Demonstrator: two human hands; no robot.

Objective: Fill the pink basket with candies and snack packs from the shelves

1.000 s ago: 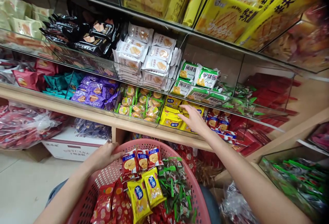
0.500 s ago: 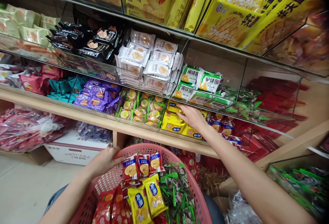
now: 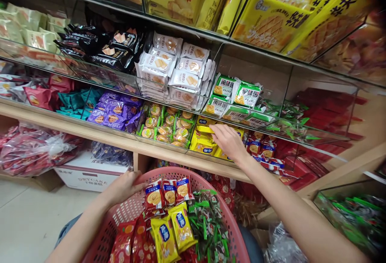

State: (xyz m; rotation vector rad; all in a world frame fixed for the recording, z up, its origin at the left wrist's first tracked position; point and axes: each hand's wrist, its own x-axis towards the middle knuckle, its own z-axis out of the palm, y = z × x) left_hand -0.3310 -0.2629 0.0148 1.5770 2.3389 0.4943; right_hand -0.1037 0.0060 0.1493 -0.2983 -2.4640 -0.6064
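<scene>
My right hand [image 3: 227,140] is at the lower shelf with its fingers closed on a yellow snack packet [image 3: 205,129], tilted just above other yellow packets [image 3: 201,144] in their compartment. Wrapped round the left rim of a pink plastic basket [image 3: 232,214] is my left hand [image 3: 129,186]. Inside the basket lie two yellow packets [image 3: 164,239], several red-and-blue biscuit packets [image 3: 154,198], red packets [image 3: 123,241] and a heap of small green-wrapped snacks [image 3: 208,227].
Clear dividers split the shelf. Green biscuit packs [image 3: 170,128] sit left of the yellow ones, red-and-blue packets [image 3: 255,144] right. A glass ledge above carries green-and-white packs [image 3: 247,93] and white cake packs [image 3: 189,68]. A white carton [image 3: 87,178] stands below, left.
My right hand has taken hold of a yellow packet and lifted it slightly from the pile. My left hand stays on the basket rim.
</scene>
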